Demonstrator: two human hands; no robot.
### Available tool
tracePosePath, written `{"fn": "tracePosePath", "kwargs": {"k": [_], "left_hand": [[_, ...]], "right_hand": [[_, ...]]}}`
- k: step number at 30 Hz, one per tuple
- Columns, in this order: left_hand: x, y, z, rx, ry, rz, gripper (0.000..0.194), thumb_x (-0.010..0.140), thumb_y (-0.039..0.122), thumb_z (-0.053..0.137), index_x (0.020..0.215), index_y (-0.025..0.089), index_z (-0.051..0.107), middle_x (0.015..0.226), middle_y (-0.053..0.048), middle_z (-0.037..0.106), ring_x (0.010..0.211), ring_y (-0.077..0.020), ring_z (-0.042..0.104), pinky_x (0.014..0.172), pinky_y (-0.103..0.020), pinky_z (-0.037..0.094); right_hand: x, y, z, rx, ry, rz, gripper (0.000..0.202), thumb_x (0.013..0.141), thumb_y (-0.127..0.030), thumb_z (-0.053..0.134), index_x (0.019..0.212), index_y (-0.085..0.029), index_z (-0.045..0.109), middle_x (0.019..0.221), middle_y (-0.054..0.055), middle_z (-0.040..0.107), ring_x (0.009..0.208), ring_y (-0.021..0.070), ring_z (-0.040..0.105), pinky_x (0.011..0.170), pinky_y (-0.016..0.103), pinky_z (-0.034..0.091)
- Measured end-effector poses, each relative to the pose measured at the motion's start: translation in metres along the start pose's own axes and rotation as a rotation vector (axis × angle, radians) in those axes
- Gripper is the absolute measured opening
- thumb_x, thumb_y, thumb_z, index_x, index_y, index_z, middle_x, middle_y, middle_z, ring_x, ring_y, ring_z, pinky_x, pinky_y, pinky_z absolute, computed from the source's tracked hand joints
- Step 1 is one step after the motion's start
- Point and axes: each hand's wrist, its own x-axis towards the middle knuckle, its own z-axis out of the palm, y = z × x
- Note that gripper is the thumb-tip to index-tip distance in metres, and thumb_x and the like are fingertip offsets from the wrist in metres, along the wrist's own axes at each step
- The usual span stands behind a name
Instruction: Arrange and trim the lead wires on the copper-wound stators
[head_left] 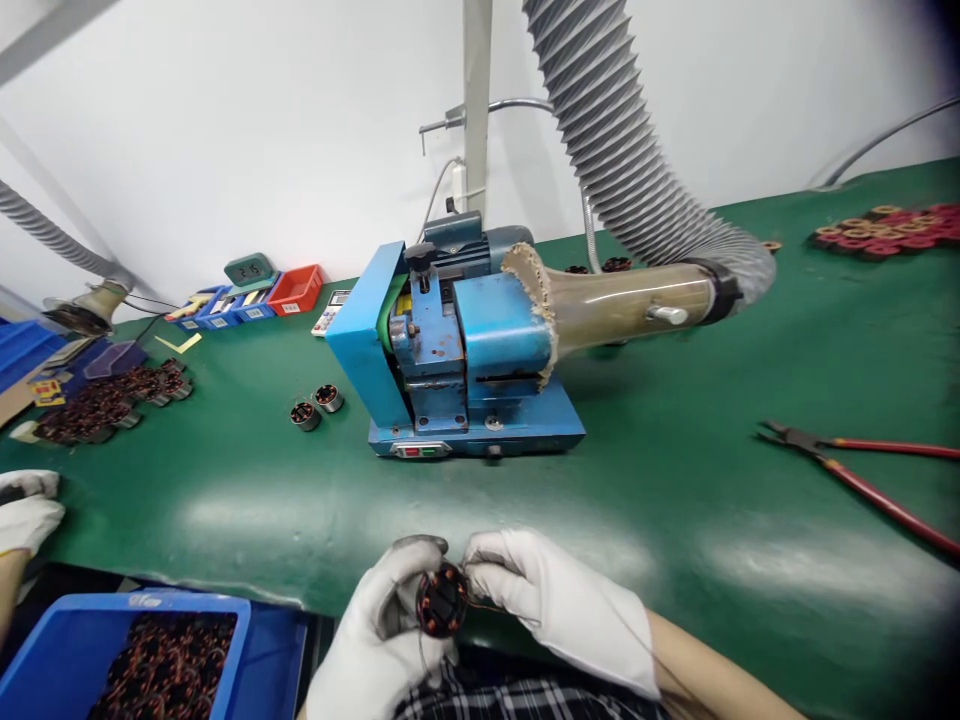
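A round black motor stator with copper windings (442, 600) is held near the table's front edge, its slotted face turned up toward me. My left hand (382, 630), in a white glove, is closed around its left side. My right hand (525, 585), gloved too, pinches at the stator's right edge, where thin wire leads (487, 604) come off. Its fingertips are partly hidden, but they seem closed on a lead. One thin wire trails back along the right glove toward the forearm. Another hangs below the stator beside the left glove.
Ahead stands a blue belt machine (502, 340) with a duct hose (630, 130). Two stators (315, 405) sit left of it, a stator pile (112, 405) farther left. Red-handled cutters (862, 460) lie right. A blue bin (244, 640) holds stators; another person's gloved hand (28, 510) is at left.
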Motion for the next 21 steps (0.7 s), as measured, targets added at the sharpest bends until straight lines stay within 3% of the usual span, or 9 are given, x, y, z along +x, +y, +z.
{"fn": "tracePosePath", "kwargs": {"k": [2, 3, 6, 9, 11, 13, 15, 18, 21], "left_hand": [[0.004, 0.005, -0.003, -0.062, -0.052, 0.065, 0.021, 0.075, 0.023, 0.060, 0.095, 0.026, 0.057, 0.109, -0.001, 0.055, 0.105, -0.0128, 0.053, 0.087, -0.021, 0.047], [0.005, 0.007, -0.003, 0.019, -0.037, 0.125, 0.014, 0.077, 0.018, 0.056, 0.089, 0.025, 0.058, 0.103, 0.000, 0.057, 0.105, -0.0104, 0.052, 0.089, -0.019, 0.045], [0.003, 0.011, -0.001, 0.451, 0.156, 0.273, 0.035, 0.072, 0.012, 0.058, 0.103, 0.025, 0.050, 0.102, -0.003, 0.053, 0.109, -0.0116, 0.047, 0.091, -0.022, 0.043], [0.001, 0.008, 0.001, 0.757, 0.200, 0.290, 0.059, 0.063, 0.024, 0.069, 0.115, 0.022, 0.042, 0.114, -0.009, 0.040, 0.111, -0.0168, 0.043, 0.087, -0.025, 0.047], [0.001, 0.004, 0.004, 0.730, 0.175, 0.323, 0.051, 0.066, 0.022, 0.066, 0.111, 0.023, 0.044, 0.111, -0.008, 0.040, 0.107, -0.0140, 0.045, 0.083, -0.022, 0.048], [0.001, 0.002, 0.007, 0.598, 0.150, 0.265, 0.039, 0.068, 0.013, 0.062, 0.103, 0.022, 0.046, 0.108, -0.006, 0.043, 0.109, -0.0134, 0.045, 0.085, -0.022, 0.047], [0.001, 0.001, 0.011, 0.489, 0.204, 0.175, 0.024, 0.068, 0.010, 0.059, 0.086, 0.019, 0.046, 0.103, -0.005, 0.046, 0.106, -0.0136, 0.046, 0.084, -0.024, 0.047], [-0.002, -0.004, 0.015, 0.530, 0.336, 0.160, 0.031, 0.066, 0.012, 0.058, 0.093, 0.018, 0.044, 0.103, -0.007, 0.042, 0.101, -0.0143, 0.046, 0.083, -0.027, 0.047], [-0.002, -0.016, 0.015, 0.744, 0.224, 0.254, 0.054, 0.067, 0.010, 0.055, 0.117, 0.019, 0.039, 0.112, -0.010, 0.036, 0.110, -0.0172, 0.039, 0.090, -0.032, 0.043]], "right_hand": [[0.001, 0.001, 0.001, -0.194, 0.038, -0.026, 0.022, 0.084, -0.025, 0.037, 0.065, -0.014, 0.038, 0.058, -0.001, 0.037, 0.054, 0.0081, 0.032, 0.051, 0.020, 0.025], [0.001, 0.002, 0.002, -0.275, 0.059, -0.051, 0.022, 0.084, -0.023, 0.037, 0.064, -0.014, 0.038, 0.057, -0.001, 0.039, 0.053, 0.0080, 0.033, 0.051, 0.021, 0.024], [0.002, 0.003, 0.003, -0.339, 0.082, -0.093, 0.022, 0.085, -0.022, 0.037, 0.064, -0.014, 0.039, 0.057, -0.002, 0.042, 0.053, 0.0077, 0.034, 0.051, 0.021, 0.024], [0.004, 0.006, 0.003, -0.276, 0.084, -0.085, 0.023, 0.085, -0.024, 0.038, 0.064, -0.014, 0.039, 0.057, -0.002, 0.042, 0.054, 0.0075, 0.035, 0.051, 0.020, 0.025], [0.005, 0.007, 0.005, -0.306, 0.131, -0.092, 0.023, 0.086, -0.024, 0.037, 0.065, -0.014, 0.041, 0.060, -0.001, 0.045, 0.056, 0.0079, 0.037, 0.053, 0.020, 0.026], [0.006, 0.007, 0.006, -0.369, 0.192, -0.097, 0.023, 0.086, -0.024, 0.035, 0.067, -0.014, 0.043, 0.062, 0.000, 0.048, 0.056, 0.0085, 0.038, 0.054, 0.021, 0.026], [0.008, 0.007, 0.007, -0.378, 0.220, -0.095, 0.023, 0.085, -0.025, 0.035, 0.067, -0.014, 0.043, 0.062, 0.001, 0.047, 0.056, 0.0089, 0.038, 0.054, 0.022, 0.026], [0.013, 0.012, 0.004, -0.172, 0.032, 0.060, 0.022, 0.081, -0.027, 0.035, 0.065, -0.014, 0.040, 0.057, 0.000, 0.039, 0.052, 0.0084, 0.033, 0.050, 0.021, 0.026], [0.023, 0.021, -0.002, -0.074, -0.232, 0.238, 0.016, 0.079, -0.027, 0.029, 0.069, -0.016, 0.036, 0.046, -0.004, 0.023, 0.042, 0.0087, 0.024, 0.043, 0.021, 0.028]]}}
